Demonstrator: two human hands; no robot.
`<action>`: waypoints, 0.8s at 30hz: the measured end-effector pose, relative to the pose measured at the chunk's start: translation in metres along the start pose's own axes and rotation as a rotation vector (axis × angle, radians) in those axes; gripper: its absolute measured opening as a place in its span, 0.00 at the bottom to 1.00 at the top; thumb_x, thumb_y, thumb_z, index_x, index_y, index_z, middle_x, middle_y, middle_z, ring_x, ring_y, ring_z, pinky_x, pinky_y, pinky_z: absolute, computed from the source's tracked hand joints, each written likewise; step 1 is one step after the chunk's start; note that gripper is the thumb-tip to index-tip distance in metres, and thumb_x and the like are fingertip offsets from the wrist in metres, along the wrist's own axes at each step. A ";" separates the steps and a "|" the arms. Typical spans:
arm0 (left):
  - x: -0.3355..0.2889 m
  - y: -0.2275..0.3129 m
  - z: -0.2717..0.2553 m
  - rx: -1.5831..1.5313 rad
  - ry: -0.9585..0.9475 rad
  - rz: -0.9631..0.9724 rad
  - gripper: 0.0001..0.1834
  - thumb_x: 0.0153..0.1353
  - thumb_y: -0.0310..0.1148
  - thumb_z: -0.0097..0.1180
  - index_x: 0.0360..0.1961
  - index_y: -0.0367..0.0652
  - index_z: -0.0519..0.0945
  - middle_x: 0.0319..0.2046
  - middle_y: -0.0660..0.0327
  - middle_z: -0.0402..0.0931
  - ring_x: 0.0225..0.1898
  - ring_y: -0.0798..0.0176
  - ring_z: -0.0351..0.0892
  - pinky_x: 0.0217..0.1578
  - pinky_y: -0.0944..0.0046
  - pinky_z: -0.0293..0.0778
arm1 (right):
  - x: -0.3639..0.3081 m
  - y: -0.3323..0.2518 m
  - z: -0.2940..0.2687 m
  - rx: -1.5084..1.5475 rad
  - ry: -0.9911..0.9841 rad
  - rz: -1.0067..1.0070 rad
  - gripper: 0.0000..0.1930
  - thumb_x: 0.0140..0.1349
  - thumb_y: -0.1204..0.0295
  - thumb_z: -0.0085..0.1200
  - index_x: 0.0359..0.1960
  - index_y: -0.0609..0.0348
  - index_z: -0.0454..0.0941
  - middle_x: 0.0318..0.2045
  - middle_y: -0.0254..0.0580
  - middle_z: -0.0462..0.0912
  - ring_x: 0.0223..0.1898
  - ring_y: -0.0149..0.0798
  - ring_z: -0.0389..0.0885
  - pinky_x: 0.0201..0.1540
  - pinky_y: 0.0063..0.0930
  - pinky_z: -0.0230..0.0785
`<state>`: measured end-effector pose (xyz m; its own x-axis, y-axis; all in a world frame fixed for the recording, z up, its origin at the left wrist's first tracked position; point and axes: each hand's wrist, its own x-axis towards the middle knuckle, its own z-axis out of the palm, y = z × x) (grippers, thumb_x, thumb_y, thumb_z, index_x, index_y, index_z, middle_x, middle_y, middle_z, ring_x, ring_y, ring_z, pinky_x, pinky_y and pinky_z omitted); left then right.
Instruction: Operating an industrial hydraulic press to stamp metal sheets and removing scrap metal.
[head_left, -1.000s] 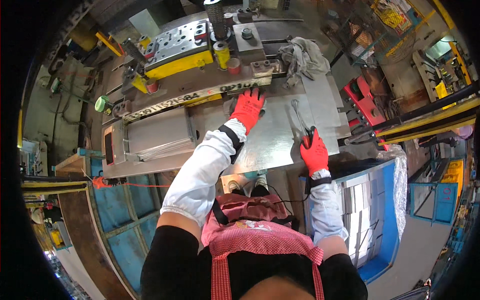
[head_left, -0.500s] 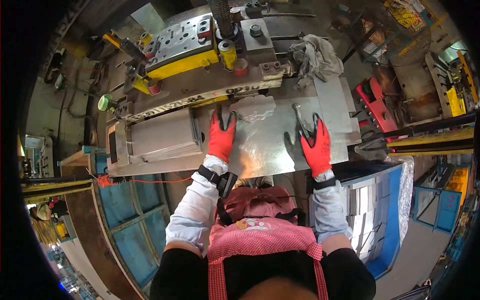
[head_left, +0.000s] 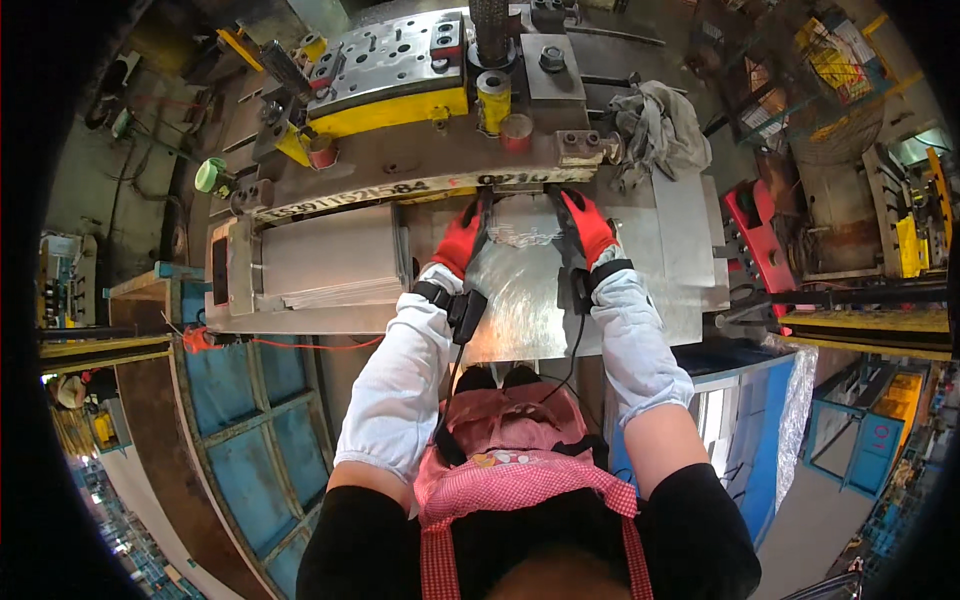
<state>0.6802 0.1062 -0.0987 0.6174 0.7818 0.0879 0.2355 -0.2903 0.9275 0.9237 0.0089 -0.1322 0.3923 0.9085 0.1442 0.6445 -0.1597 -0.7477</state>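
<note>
A small stack of thin sheet-metal pieces with jagged front edges (head_left: 525,220) lies on a shiny metal plate (head_left: 525,300), just in front of the press die (head_left: 390,125). My left hand (head_left: 464,238), in a red glove with black fingers, rests along the stack's left side with its fingers stretched forward. Along the right side is my right hand (head_left: 588,226), gloved alike, its fingers also reaching forward. Both hands look open, flanking the pieces; their fingertips are partly hidden near the die's edge.
A pile of flat metal sheets (head_left: 335,258) lies to the left. A grey rag (head_left: 660,135) sits at the back right. Beside the table stand a red control stand (head_left: 755,235), a blue bin (head_left: 755,420) and a blue-panelled frame (head_left: 230,400).
Both hands have moved forward toward the die. My right hand has swung left to the stack, so the hands are closer together. The long metal tool beside it is largely out of sight.
</note>
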 end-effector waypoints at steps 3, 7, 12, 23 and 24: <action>-0.026 -0.035 -0.015 0.246 0.164 0.008 0.24 0.61 0.46 0.45 0.53 0.41 0.69 0.47 0.46 0.71 0.50 0.48 0.69 0.50 0.62 0.64 | 0.002 -0.054 0.014 0.094 -0.026 0.140 0.27 0.53 0.48 0.50 0.46 0.56 0.74 0.45 0.52 0.75 0.49 0.52 0.71 0.51 0.36 0.63; -0.017 -0.014 -0.005 -0.032 0.269 -0.170 0.22 0.60 0.45 0.47 0.48 0.40 0.73 0.43 0.47 0.74 0.46 0.48 0.72 0.47 0.59 0.67 | 0.002 -0.061 0.005 0.123 0.011 0.315 0.27 0.53 0.48 0.50 0.46 0.57 0.74 0.45 0.52 0.75 0.49 0.52 0.71 0.51 0.37 0.63; -0.026 -0.014 -0.008 0.104 0.134 -0.119 0.24 0.62 0.42 0.45 0.56 0.42 0.65 0.51 0.48 0.67 0.52 0.51 0.67 0.54 0.61 0.61 | -0.008 -0.073 -0.002 0.053 0.048 0.323 0.27 0.53 0.48 0.51 0.45 0.58 0.74 0.44 0.54 0.75 0.48 0.52 0.71 0.50 0.39 0.63; -0.042 -0.037 -0.015 -0.143 0.195 -0.111 0.19 0.60 0.43 0.49 0.45 0.39 0.75 0.40 0.50 0.76 0.44 0.52 0.75 0.46 0.61 0.68 | -0.037 -0.108 -0.007 0.118 0.010 0.265 0.21 0.54 0.58 0.53 0.45 0.58 0.75 0.42 0.52 0.77 0.46 0.50 0.74 0.49 0.35 0.65; -0.043 -0.037 -0.017 -0.139 0.206 -0.104 0.19 0.60 0.43 0.49 0.45 0.39 0.75 0.40 0.50 0.76 0.44 0.52 0.75 0.46 0.61 0.68 | -0.039 -0.106 -0.006 0.143 0.023 0.230 0.21 0.54 0.59 0.53 0.46 0.58 0.74 0.43 0.52 0.77 0.47 0.50 0.74 0.49 0.35 0.64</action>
<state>0.6319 0.0924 -0.1311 0.4264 0.9033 0.0481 0.1760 -0.1350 0.9751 0.8441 -0.0116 -0.0542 0.5335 0.8454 -0.0266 0.4382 -0.3031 -0.8462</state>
